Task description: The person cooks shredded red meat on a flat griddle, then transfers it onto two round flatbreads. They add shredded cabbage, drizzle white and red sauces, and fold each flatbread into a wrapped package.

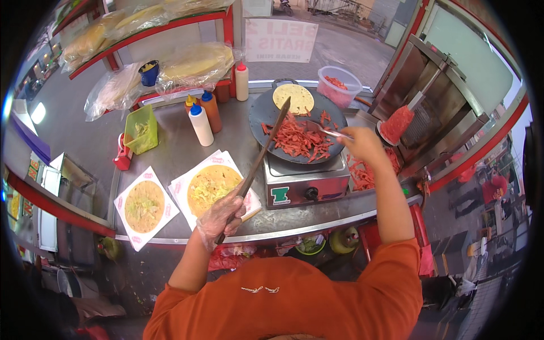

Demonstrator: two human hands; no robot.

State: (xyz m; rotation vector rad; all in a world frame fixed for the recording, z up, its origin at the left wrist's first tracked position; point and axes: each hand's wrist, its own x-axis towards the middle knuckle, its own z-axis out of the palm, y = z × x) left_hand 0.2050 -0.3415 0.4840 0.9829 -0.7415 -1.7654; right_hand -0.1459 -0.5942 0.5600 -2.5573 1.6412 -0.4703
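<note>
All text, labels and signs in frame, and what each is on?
Wording not copied; locations only:
White banner: pink lettering, mirrored, legible.
White paper sheets: pink print, too small.
Orange shirt: white script, too small.
Stove sticker: green-and-white symbol; smaller print unreadable.
Far-left sign: coloured lettering, partly hidden.

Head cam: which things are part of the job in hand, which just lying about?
In the job:
metal utensil, in right hand
long dark tool, in left hand
red strips
black pan
flatbread on the pan

Apparently idle:
white bottle
blue cup
bagged flatbreads
</note>
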